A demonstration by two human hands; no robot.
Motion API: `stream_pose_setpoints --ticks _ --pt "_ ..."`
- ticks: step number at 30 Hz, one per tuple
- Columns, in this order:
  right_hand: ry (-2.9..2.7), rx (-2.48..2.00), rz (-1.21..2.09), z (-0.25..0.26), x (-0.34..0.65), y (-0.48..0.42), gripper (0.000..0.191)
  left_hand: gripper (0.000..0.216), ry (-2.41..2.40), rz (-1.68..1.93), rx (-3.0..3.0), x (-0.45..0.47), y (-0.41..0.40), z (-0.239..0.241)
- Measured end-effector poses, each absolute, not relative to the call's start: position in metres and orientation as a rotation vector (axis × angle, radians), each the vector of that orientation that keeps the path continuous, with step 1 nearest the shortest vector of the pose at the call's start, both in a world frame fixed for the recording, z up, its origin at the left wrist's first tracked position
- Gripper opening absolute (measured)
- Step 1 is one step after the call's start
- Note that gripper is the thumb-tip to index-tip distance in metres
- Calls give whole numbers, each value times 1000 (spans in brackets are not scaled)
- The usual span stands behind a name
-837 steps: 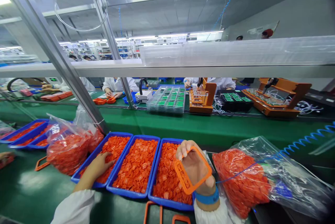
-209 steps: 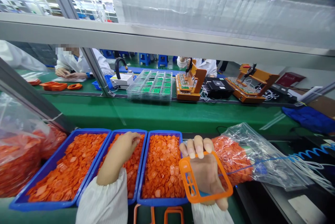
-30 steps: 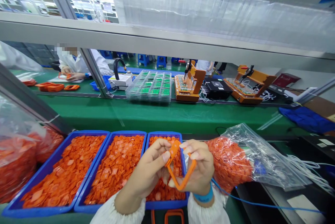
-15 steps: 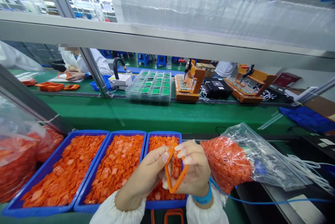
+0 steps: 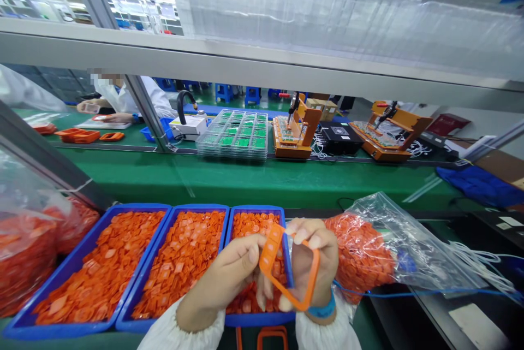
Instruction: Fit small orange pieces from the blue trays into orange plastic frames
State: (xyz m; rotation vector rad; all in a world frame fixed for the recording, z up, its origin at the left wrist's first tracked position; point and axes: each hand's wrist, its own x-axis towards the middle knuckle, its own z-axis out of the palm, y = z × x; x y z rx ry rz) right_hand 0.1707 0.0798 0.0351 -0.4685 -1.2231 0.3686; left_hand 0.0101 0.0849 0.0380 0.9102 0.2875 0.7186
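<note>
Both my hands hold one orange plastic frame (image 5: 310,284) above the right blue tray (image 5: 262,318). My right hand (image 5: 313,268) grips it from behind, fingers curled over its top edge. My left hand (image 5: 231,276) pinches its left side, where small slots show. The frame stands nearly upright, tilted a little. A blue wrist strap (image 5: 323,310) with a blue cord sits on my right wrist. Three blue trays full of small orange parts lie side by side below my hands: the left tray (image 5: 24,324), the middle tray (image 5: 126,321) and the right one.
A clear bag of orange parts (image 5: 368,251) lies right of the trays, another bag (image 5: 28,246) at the left. More orange frames (image 5: 270,333) lie at the near edge. Beyond a green belt (image 5: 266,181) stand trays of green boards (image 5: 235,140) and orange jigs (image 5: 295,131). A co-worker in white (image 5: 118,101) sits far left.
The frame has turned from edge-on to show more of its open face, and dropped slightly. Both hands keep their hold. The co-worker at far left has moved their hands.
</note>
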Motion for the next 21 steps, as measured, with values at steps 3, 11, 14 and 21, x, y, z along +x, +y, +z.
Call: stream_pose_setpoints --ticks 3,11,14,21 --pt "-1139 -421 483 30 170 81 84 53 270 710 944 6 83 36" --pt "-1100 -418 542 27 167 84 103 52 351 720 1044 5 80 44" --pt "-1077 -397 579 26 167 84 97 53 494 799 1215 4 86 52" --pt "-994 -319 623 29 166 84 98 30 684 835 1513 0 97 54"
